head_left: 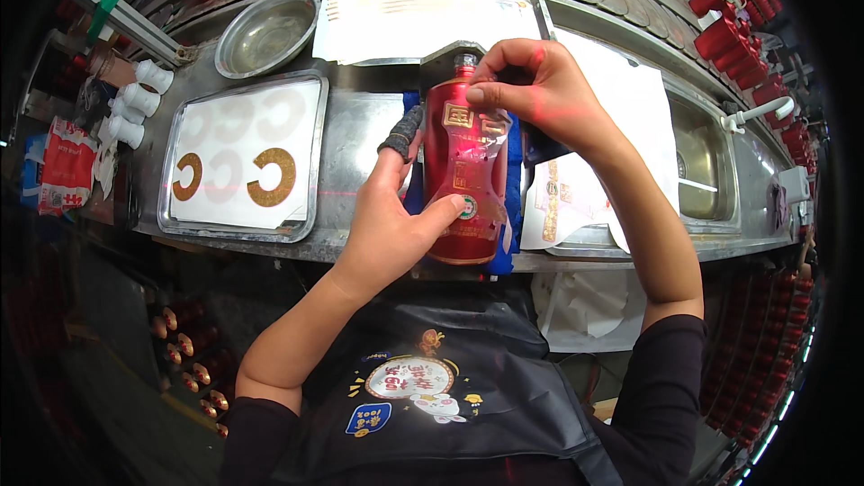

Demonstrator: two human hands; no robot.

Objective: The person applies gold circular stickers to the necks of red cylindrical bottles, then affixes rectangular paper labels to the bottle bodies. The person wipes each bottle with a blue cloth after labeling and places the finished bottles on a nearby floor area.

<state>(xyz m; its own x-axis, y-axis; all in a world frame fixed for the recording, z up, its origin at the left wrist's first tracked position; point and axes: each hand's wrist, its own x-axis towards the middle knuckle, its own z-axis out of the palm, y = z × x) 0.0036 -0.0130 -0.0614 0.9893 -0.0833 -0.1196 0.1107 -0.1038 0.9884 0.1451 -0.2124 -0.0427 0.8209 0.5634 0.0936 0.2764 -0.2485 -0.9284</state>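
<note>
Red bottle (463, 182) lies on its back on a blue pad (514, 207) at the front edge of the steel workbench (360, 139), neck pointing away from the person, base toward the apron.

Left hand (396, 225) is wrapped round the lower body of the bottle: thumb pressed across the front near a small round seal, palm on the bottle's left side, index finger stretched up along the bottle w/ a dark fingertip cover. Closed grip, bottle held.

Right hand (540, 90) comes in from the right, fingers curled over the shoulder/neck area; thumb and fingertips pinch down on a clear film w/ gold printing (490, 130) that sits on the upper front of the bottle. Film's lower part hangs loose along the bottle's right side.

Left of the bottle: flat metal tray (310, 157) w/ white sheet holding two gold C-shaped stickers (272, 177); paler C-shaped blanks around them. Behind the tray, an empty-looking steel bowl (267, 31). White backing sheets (423, 9) lie in a second tray at the back; more white sheets (621, 99) to the right, partly over a sink-like basin (702, 162). White caps (139, 103) stand at far left. Rows of red bottles (729, 31) line the back and right rim.
</note>
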